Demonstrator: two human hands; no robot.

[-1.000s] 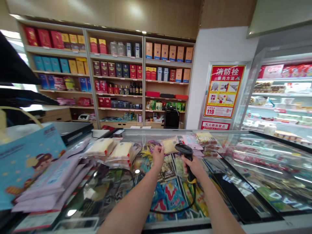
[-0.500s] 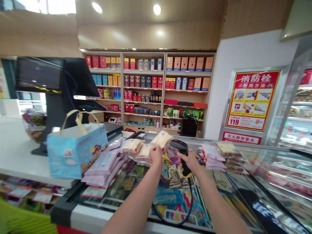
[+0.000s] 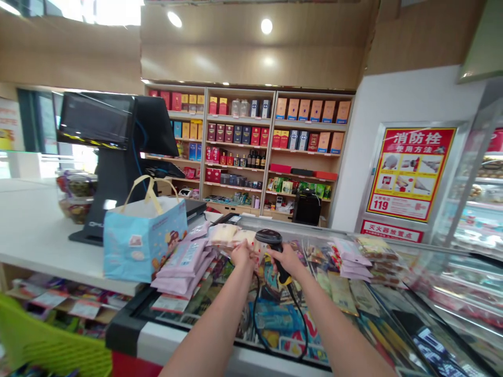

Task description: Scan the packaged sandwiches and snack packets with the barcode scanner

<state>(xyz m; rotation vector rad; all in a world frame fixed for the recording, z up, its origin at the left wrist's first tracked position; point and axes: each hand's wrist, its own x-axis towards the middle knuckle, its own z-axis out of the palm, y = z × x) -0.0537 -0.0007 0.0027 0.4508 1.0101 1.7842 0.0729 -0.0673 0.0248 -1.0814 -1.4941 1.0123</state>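
My right hand (image 3: 286, 260) is wrapped round the handle of a black barcode scanner (image 3: 271, 238), whose head points left over the packets. A black cable loops down from it. Close beside, my left hand (image 3: 242, 255) is closed on the edge of a clear packet (image 3: 256, 255) of cream-coloured food, probably bread, with red print; the scanner head partly hides it. More cream-coloured packets (image 3: 223, 234) lie just behind that hand. Lilac packets (image 3: 184, 264) are stacked to its left on the glass freezer top (image 3: 231, 309).
A light-blue shopping bag (image 3: 128, 243) stands on the white counter (image 3: 35, 225) by a black checkout terminal (image 3: 113, 157). Further lilac packets (image 3: 351, 256) and brown packets (image 3: 383, 262) lie on the right. A green chair (image 3: 51, 340) is at lower left. Stocked shelves (image 3: 239, 146) stand behind.
The view has turned left and things appear shifted right. My left hand has lowered its packet toward me, and the scanner head has come left, above and beside the packet.
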